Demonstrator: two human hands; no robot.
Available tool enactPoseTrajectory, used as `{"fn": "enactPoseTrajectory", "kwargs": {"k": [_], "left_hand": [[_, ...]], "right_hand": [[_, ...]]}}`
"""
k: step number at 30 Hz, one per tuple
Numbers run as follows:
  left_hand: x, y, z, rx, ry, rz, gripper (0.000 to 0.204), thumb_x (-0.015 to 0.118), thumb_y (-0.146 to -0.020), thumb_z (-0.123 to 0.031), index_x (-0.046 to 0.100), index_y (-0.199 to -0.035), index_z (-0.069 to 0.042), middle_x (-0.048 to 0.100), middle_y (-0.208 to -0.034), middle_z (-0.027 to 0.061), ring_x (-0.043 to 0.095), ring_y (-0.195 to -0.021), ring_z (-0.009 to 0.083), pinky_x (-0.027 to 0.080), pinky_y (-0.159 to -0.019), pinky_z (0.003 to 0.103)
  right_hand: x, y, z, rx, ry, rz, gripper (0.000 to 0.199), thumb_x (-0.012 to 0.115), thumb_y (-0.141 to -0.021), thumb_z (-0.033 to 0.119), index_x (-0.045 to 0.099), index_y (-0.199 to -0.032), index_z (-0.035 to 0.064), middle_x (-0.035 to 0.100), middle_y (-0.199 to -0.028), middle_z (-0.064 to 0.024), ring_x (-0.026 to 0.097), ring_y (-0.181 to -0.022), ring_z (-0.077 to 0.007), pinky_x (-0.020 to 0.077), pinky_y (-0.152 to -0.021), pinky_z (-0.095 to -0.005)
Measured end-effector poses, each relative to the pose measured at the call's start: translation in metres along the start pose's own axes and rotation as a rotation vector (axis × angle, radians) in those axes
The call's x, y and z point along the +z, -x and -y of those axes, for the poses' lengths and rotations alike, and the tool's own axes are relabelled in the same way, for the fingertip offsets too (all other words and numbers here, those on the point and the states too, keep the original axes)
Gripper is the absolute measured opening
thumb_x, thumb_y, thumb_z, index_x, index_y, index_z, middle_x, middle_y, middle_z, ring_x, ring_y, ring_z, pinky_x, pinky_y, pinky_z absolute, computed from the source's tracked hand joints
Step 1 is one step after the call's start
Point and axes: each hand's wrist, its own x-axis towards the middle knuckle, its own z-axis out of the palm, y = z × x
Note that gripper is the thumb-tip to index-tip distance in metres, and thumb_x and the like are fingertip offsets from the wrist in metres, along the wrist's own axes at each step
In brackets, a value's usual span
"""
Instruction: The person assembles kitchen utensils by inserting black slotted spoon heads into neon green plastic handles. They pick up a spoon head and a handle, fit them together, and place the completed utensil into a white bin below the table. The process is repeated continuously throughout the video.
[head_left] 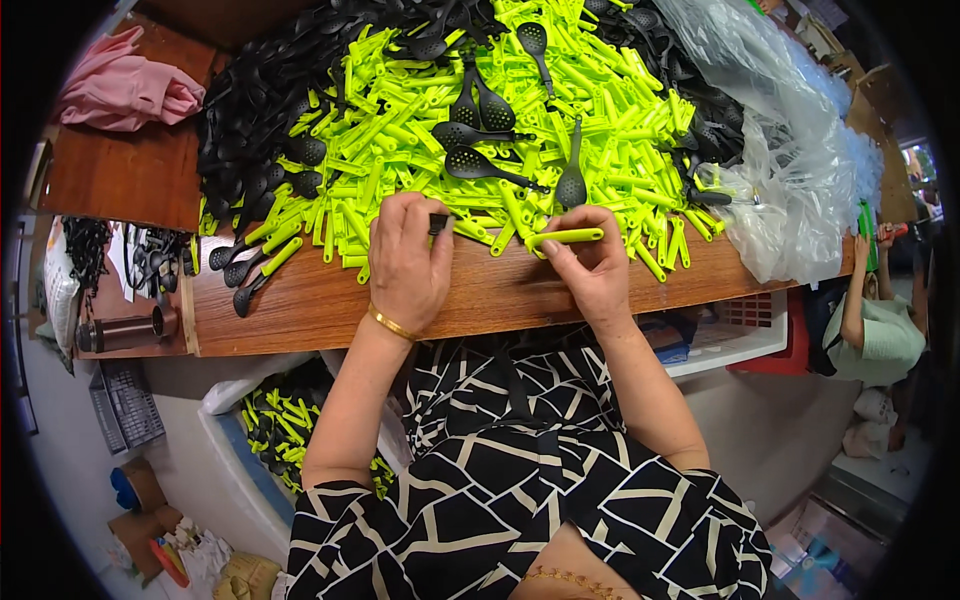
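My right hand (596, 275) is closed, pinching a lime-green utensil handle (575, 236) between thumb and fingers above the table's front edge. To its left, my left hand (408, 265) curls around a black piece (437, 223). Only a short dark end of that piece shows by the thumb, so its kind is hidden. Just beyond both hands lies a large heap of loose lime-green handles (400, 140). Several black perforated spoon heads rest on top, among them one spoon head (571, 185) beyond my right hand.
Black spoon heads (260, 90) are piled at the back left. Three joined spoons (245, 297) lie left of my hands on the wooden table (320, 315). Clear plastic sheeting (780, 190) covers the right side. Below the table, a bin (240, 440) holds green-and-black utensils. Another person (875, 335) is at far right.
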Motion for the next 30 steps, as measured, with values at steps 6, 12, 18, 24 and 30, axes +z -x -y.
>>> {"fn": "enactPoseTrajectory", "kwargs": {"k": [6,12,18,24,30], "left_hand": [[-0.025,0.017,-0.022,-0.164,0.387,0.085,0.013,0.063,-0.102,-0.007,0.064,-0.11,0.002,0.07,-0.114,0.0171,0.067,-0.1,0.0313,0.052,-0.088,0.042],[-0.005,0.036,-0.028,-0.261,0.589,0.226,0.022,0.059,-0.106,-0.01,0.067,-0.122,0.003,0.071,-0.104,0.0121,0.069,-0.088,0.026,0.052,-0.083,0.039],[-0.006,0.039,-0.037,-0.376,0.708,0.245,0.022,0.068,-0.101,-0.013,0.075,-0.118,-0.002,0.066,-0.094,0.0084,0.062,-0.086,0.0207,0.048,-0.08,0.031],[-0.009,0.044,-0.039,-0.275,0.51,0.153,0.022,0.073,-0.094,-0.007,0.076,-0.115,-0.005,0.069,-0.096,0.0102,0.067,-0.085,0.0249,0.052,-0.078,0.034],[-0.01,0.037,-0.045,-0.215,0.409,0.15,0.019,0.074,-0.092,-0.007,0.077,-0.11,-0.006,0.073,-0.093,0.0107,0.07,-0.082,0.0292,0.054,-0.076,0.037]], "right_hand": [[0.012,-0.005,0.03,0.118,-0.152,0.225,0.019,0.076,-0.094,-0.001,0.065,-0.109,0.0011,0.072,-0.111,-0.0093,0.069,-0.104,-0.0159,0.0573,-0.094,-0.0305],[0.014,-0.002,0.039,0.237,-0.203,0.175,0.022,0.078,-0.092,0.0,0.066,-0.11,0.002,0.071,-0.109,-0.0071,0.069,-0.103,-0.0142,0.0575,-0.094,-0.0299],[0.004,0.008,0.033,0.253,-0.057,0.163,0.018,0.081,-0.091,0.002,0.07,-0.105,0.003,0.069,-0.105,-0.0027,0.066,-0.101,-0.0122,0.0529,-0.094,-0.0281],[0.006,0.002,0.044,0.078,0.233,0.229,0.014,0.082,-0.087,0.003,0.073,-0.098,0.0019,0.071,-0.101,-0.0046,0.067,-0.098,-0.0172,0.0515,-0.091,-0.0315],[0.013,0.001,0.059,0.089,0.428,0.263,0.014,0.083,-0.086,0.005,0.074,-0.095,0.0013,0.073,-0.097,-0.0054,0.068,-0.096,-0.0162,0.0519,-0.089,-0.0304]]}}
